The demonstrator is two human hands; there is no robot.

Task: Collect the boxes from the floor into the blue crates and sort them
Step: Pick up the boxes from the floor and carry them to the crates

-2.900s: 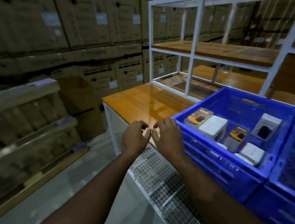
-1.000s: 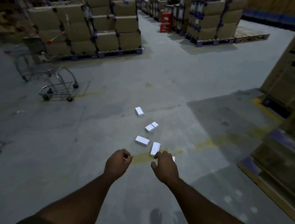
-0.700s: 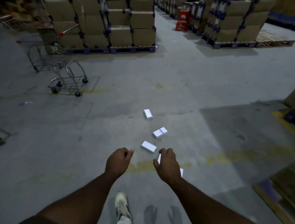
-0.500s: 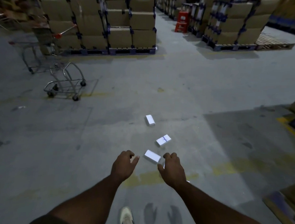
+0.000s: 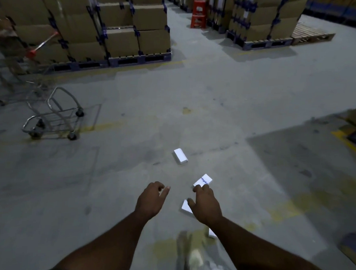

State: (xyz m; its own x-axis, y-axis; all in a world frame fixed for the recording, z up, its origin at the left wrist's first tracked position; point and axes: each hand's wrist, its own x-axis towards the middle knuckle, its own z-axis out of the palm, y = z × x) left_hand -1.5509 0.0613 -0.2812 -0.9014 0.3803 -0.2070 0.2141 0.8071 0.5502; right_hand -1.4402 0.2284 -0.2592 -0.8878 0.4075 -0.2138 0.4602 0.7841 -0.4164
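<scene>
Approach advanced: both hands now nearer the white boxes on the concrete floor (image 5: 256,97).
Left hand (image 5: 150,201) and right hand (image 5: 205,206) hang loosely curled, empty; the lettered box (image 5: 203,180) looks light and rigid — grip across long edges.

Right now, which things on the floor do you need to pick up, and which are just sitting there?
To pick up: far white box; lettered white box; white box partly behind the right hand; box by the forearm.

Just there: trolley; red stool; stacked cartons; wooden pallet.

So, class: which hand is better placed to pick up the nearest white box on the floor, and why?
Probably the right hand: it hangs directly over the nearest white box, while the left hand hangs over bare floor beside it.
</scene>
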